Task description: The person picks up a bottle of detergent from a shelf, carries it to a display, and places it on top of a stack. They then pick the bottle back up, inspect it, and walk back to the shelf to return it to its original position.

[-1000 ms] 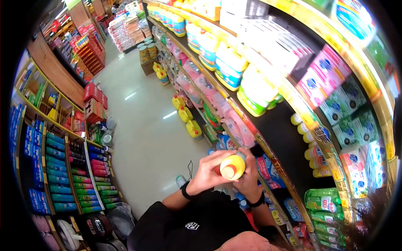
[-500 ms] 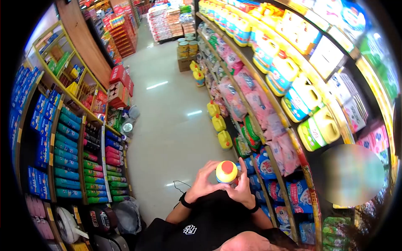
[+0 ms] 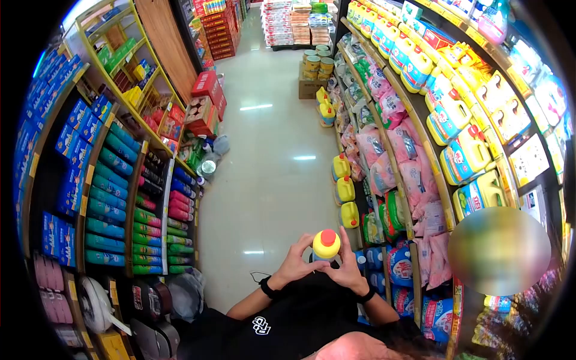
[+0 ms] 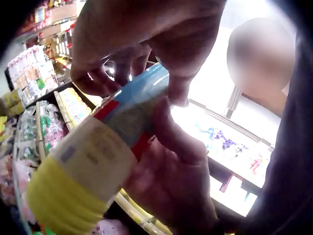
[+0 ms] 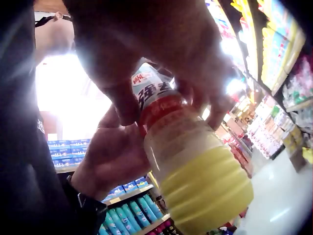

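Both hands hold one yellow bottle with a red cap [image 3: 327,240] in front of the chest. The left hand [image 3: 294,264] is at its left side and the right hand [image 3: 348,269] at its right, the thumbs close together on the near side. In the left wrist view the bottle [image 4: 98,156] shows a blue, red and pale label, with fingers and thumbs around the label part. From the right wrist view, the bottle [image 5: 195,171] has a ribbed lower part that looks yellow, below a red band; the hands grip it above that.
Shelves of detergent jugs [image 3: 465,156] and pink bags [image 3: 414,174] line the right side. On the left stand shelves with teal packs [image 3: 107,210] and blue boxes [image 3: 57,234]. Yellow jugs [image 3: 344,189] stand on the aisle floor [image 3: 270,180], with cartons [image 3: 207,96] opposite.
The head view has swung round to show more of the aisle and left shelves. The bottle's red cap now shows more from above, and both hands remain on the bottle.
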Action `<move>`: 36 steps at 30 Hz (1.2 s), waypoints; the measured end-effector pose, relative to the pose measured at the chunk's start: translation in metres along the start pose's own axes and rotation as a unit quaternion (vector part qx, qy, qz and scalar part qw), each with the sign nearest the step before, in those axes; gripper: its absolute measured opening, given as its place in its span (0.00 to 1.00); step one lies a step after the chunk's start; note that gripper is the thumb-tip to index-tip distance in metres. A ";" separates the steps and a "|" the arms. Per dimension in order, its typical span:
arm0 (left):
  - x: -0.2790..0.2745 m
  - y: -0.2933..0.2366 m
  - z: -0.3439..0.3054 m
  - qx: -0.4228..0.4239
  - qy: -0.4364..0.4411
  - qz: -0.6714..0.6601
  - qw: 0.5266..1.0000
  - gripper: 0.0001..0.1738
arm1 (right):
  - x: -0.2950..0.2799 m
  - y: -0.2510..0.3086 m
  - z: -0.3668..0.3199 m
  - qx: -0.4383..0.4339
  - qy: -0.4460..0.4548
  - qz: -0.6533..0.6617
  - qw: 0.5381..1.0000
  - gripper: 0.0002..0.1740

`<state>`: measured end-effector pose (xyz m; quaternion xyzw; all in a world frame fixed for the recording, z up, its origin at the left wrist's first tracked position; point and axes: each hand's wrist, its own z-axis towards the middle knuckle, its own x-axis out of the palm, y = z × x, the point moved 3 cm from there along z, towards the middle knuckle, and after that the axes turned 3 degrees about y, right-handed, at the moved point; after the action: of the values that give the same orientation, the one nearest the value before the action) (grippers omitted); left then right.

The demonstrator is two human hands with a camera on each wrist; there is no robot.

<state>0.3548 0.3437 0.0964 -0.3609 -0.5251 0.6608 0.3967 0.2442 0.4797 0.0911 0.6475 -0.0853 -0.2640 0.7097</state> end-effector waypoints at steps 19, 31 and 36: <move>-0.109 0.069 0.234 -0.010 -0.075 0.049 0.996 0.41 | -0.044 -0.084 0.276 -0.029 0.045 0.032 0.998 0.63; -0.164 0.106 0.351 -0.039 -0.118 -0.001 0.992 0.40 | -0.072 -0.111 0.422 0.004 0.111 0.042 0.993 0.58; -0.200 0.124 0.389 -0.056 -0.139 0.012 0.989 0.41 | -0.066 -0.127 0.482 0.012 0.136 0.026 0.990 0.59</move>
<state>0.0738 -0.0125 0.0598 -0.2937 -0.6065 0.6791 0.2910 -0.0683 0.0875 0.0540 0.6832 -0.0074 -0.1538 0.7138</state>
